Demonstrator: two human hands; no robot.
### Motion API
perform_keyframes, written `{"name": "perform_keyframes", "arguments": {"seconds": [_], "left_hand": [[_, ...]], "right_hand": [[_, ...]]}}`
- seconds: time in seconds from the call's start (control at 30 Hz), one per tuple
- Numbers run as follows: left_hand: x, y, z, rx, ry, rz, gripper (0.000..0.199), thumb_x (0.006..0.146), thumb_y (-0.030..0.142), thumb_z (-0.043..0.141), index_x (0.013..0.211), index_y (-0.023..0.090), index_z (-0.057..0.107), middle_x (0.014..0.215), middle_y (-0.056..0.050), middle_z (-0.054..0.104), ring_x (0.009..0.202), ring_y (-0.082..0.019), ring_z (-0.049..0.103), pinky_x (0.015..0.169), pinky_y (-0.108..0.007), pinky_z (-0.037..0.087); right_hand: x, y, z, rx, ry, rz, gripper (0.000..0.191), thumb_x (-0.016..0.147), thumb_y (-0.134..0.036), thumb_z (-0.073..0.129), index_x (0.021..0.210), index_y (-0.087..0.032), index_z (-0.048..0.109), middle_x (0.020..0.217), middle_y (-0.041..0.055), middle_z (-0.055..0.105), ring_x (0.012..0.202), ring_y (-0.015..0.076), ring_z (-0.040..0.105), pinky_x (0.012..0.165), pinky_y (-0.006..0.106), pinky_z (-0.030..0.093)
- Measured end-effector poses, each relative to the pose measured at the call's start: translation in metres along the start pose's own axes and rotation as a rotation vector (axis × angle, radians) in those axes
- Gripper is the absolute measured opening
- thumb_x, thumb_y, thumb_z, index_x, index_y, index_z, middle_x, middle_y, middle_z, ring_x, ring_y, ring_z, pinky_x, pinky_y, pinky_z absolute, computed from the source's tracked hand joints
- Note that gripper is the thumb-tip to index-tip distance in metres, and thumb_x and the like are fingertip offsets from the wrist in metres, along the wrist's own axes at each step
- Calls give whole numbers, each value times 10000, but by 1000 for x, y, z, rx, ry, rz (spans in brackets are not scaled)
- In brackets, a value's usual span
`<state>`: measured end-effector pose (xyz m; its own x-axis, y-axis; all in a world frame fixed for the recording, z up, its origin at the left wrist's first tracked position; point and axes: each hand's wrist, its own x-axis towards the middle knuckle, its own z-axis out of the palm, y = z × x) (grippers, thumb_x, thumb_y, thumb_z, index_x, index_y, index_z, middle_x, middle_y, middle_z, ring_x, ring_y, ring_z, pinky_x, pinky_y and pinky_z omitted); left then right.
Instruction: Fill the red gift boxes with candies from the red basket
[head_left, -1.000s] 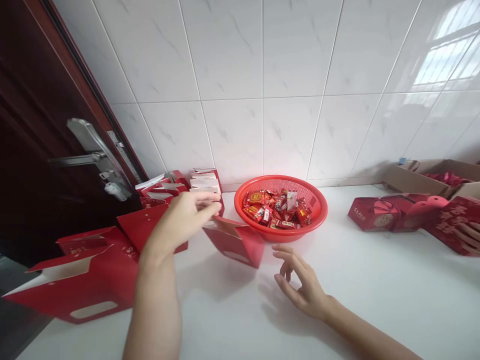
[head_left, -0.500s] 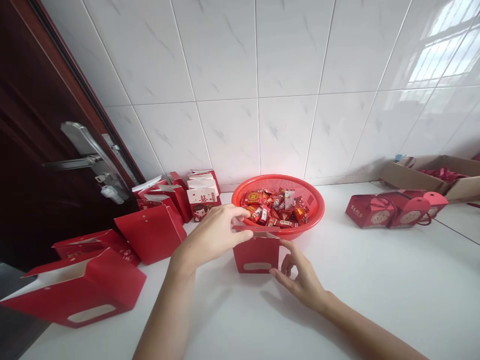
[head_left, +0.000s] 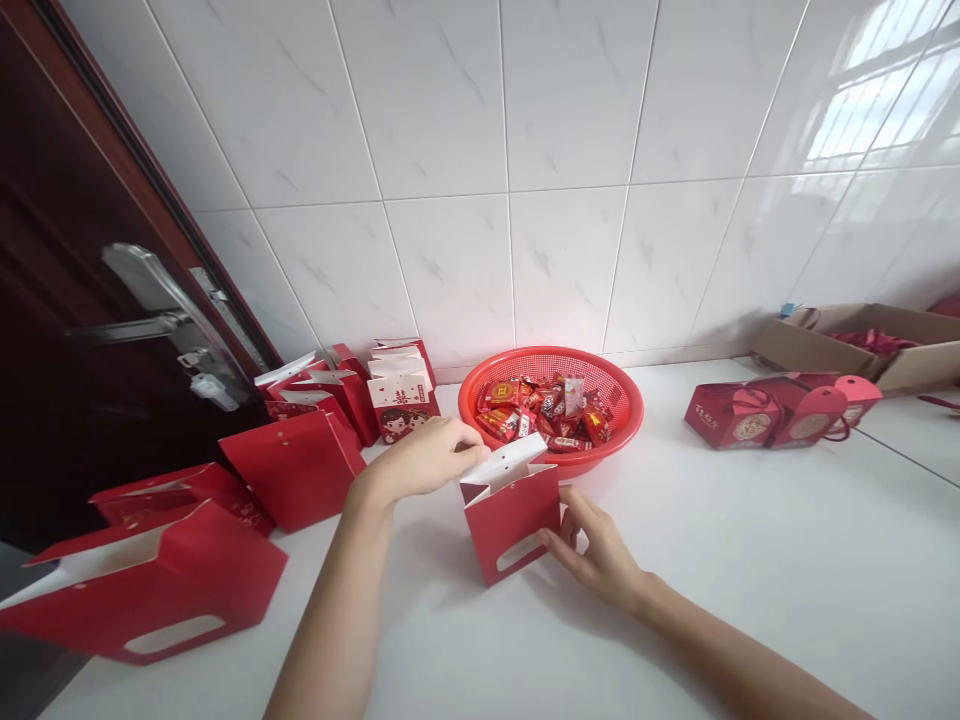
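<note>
A small red paper gift box (head_left: 517, 525), its top gaping and white inner flap showing, stands slightly turned on the white table in front of me. My right hand (head_left: 600, 555) grips its right side, thumb on the front and fingers at the side edge. My left hand (head_left: 427, 458) is beside the box's upper left, fingers curled close together by the flap; whether they pinch its edge is hidden. Just behind is a red plastic basket (head_left: 626, 425) holding many wrapped candies (head_left: 551, 405), its near rim close to my left fingertips.
Several open red boxes (head_left: 292, 470) stand at the left, the nearest large one (head_left: 202, 580) by the table edge. Closed red boxes with handles (head_left: 765, 410) sit at the right, before a cardboard carton (head_left: 915, 365). A tiled wall (head_left: 450, 270) rises behind; a dark door (head_left: 67, 400) is left.
The box has turned and come a little nearer, its back flap now tipped back with the white inside showing. My left hand has drawn slightly left; my right hand stays at the box's side.
</note>
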<state>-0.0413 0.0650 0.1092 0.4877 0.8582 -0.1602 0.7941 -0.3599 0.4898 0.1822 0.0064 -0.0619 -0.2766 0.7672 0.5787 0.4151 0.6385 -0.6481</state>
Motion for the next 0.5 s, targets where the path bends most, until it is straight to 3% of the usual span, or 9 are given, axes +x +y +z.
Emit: {"name": "perform_keyframes", "arguments": {"seconds": [0.13, 0.2, 0.27, 0.37, 0.43, 0.5], "left_hand": [[-1, -4, -4, -10, -2, 22, 342, 880, 395, 462, 613, 199, 378, 612, 22, 380, 552, -119, 299, 530, -296, 194], [-5, -4, -6, -29, 7, 45, 361, 903, 453, 462, 646, 201, 481, 640, 14, 475, 573, -131, 391, 534, -276, 254], [-9, -5, -8, -63, 30, 73, 362, 914, 508, 475, 772, 213, 630, 774, -6, 626, 682, -165, 535, 592, -257, 362], [-9, -8, -10, -152, 93, 126, 420, 920, 573, 487, 1065, 253, 716, 1079, -29, 724, 968, -230, 639, 808, -279, 482], [-4, -12, -11, -219, 159, 158, 473, 921, 600, 482, 1128, 245, 717, 1151, -48, 730, 1056, -247, 642, 914, -315, 494], [5, -17, -10, -281, 252, 178, 491, 907, 610, 502, 1094, 221, 736, 1126, -71, 746, 1055, -256, 656, 933, -340, 510]], "right_hand": [[14, -4, -23, -37, 168, -74, 207, 996, -213, 474, 1195, -242, 526, 928, 26, 659, 567, 106, 600, 577, 267, 536], [29, -3, -43, -76, 315, -81, 146, 999, -213, 465, 1101, -235, 567, 920, 37, 668, 584, 115, 599, 580, 271, 532], [48, 4, -65, -150, 362, -64, 112, 979, -229, 485, 983, -225, 597, 975, 66, 680, 630, 131, 614, 590, 281, 532], [81, 23, -92, -255, 228, 74, 137, 908, -204, 503, 941, -215, 635, 950, 63, 706, 649, 152, 623, 603, 292, 526], [104, 36, -103, -372, 51, 219, 233, 863, -143, 496, 1003, -212, 669, 986, 67, 732, 764, 190, 658, 703, 323, 531], [123, 46, -106, -454, -207, 313, 339, 792, -81, 526, 1053, -211, 700, 1021, 73, 744, 888, 227, 675, 781, 337, 519]]}}
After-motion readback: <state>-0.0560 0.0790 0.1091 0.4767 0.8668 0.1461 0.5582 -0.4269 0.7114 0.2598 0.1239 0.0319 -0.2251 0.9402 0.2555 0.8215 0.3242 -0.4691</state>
